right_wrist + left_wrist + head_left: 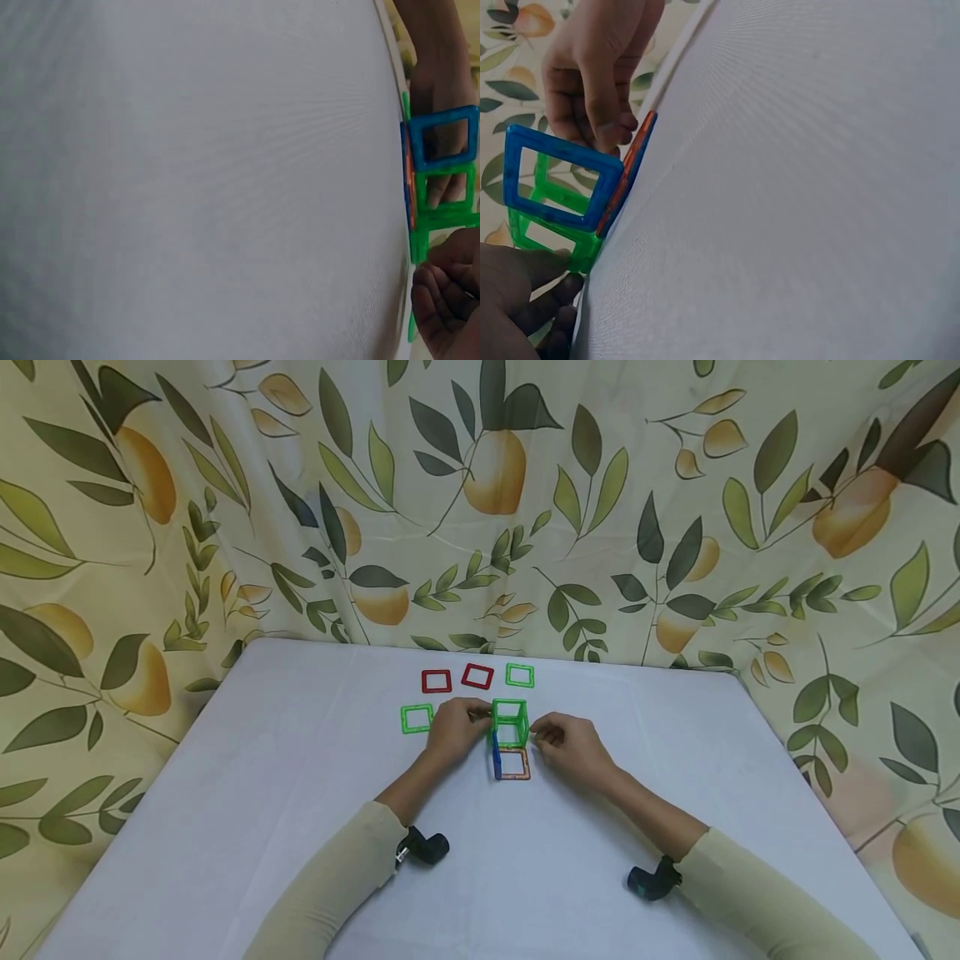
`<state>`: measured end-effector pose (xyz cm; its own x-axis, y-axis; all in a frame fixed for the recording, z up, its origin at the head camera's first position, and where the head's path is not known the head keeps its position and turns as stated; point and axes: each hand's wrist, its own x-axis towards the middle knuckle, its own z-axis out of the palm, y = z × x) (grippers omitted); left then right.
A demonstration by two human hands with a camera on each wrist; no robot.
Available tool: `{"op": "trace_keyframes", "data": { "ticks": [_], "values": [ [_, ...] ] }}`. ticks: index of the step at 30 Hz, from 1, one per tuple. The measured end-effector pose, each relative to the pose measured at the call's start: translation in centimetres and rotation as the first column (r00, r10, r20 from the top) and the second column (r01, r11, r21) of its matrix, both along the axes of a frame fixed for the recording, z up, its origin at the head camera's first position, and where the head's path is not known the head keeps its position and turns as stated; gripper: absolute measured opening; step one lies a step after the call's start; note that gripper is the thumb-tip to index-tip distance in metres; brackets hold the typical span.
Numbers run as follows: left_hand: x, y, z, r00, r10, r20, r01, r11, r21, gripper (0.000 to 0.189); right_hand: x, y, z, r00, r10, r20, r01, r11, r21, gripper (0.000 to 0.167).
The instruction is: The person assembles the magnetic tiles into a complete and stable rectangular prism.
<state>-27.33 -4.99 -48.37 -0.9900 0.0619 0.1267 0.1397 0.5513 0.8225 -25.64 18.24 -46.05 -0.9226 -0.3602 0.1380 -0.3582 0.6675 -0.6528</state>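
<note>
Green magnetic tiles stand joined as an open cube (510,723) in mid-table. An orange tile (515,778) lies flat at its near side, with a blue tile (497,760) upright on the left. My left hand (457,731) grips the cube's left side; the left wrist view shows its thumb on a green tile (581,259). At the cube's right side is my right hand (573,747), its fingers bent. In the right wrist view, its thumb and fingertips pinch a green edge (420,246). Fingers partly hide both contacts.
Behind the cube lie two red tiles (437,692) and a green tile (520,683). Another green tile (405,719) lies left of my left hand. A white cloth (300,760) covers the table; a fruit-patterned curtain (450,552) hangs beyond its far edge.
</note>
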Motion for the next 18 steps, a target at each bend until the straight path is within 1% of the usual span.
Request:
{"op": "trace_keyframes", "data": {
  "ticks": [7, 18],
  "values": [
    [-0.2, 0.1, 0.1, 1.000, 0.011, 0.020, -0.011, 1.000, 0.000, 0.025, -0.9, 0.2, 0.2, 0.999, -0.043, 0.030, 0.044, 0.999, -0.014, 0.016],
    [-0.5, 0.2, 0.1, 0.999, 0.023, 0.033, -0.023, 1.000, 0.006, 0.025, -3.3, 0.4, 0.5, 0.995, -0.088, 0.049, 0.091, 0.995, -0.051, 0.017]
  ]
}}
